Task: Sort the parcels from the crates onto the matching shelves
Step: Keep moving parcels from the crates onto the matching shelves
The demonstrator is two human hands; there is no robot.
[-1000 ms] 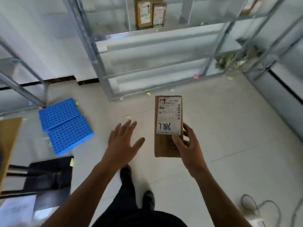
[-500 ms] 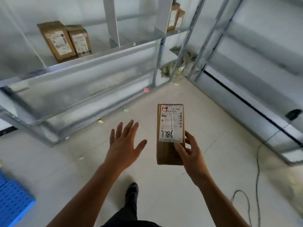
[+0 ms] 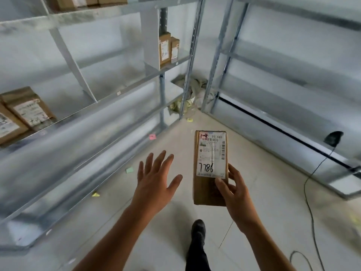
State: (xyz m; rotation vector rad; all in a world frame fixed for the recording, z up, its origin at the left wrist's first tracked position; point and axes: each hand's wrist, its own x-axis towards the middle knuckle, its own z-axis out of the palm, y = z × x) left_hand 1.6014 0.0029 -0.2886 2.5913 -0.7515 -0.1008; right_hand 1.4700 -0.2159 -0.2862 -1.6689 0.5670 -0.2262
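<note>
Several brown labelled boxes (image 3: pixel 165 48) already sit on the grey metal shelves (image 3: pixel 109 98), while the right hand (image 3: pixel 235 194) grips an unshelved brown cardboard parcel (image 3: pixel 211 167) and the left hand (image 3: pixel 154 184) is spread empty.

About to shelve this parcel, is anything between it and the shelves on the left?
Nothing visible blocks it. The right hand holds the parcel over bare floor, the open left hand beside it; only paper scraps lie before the shelves.
</note>
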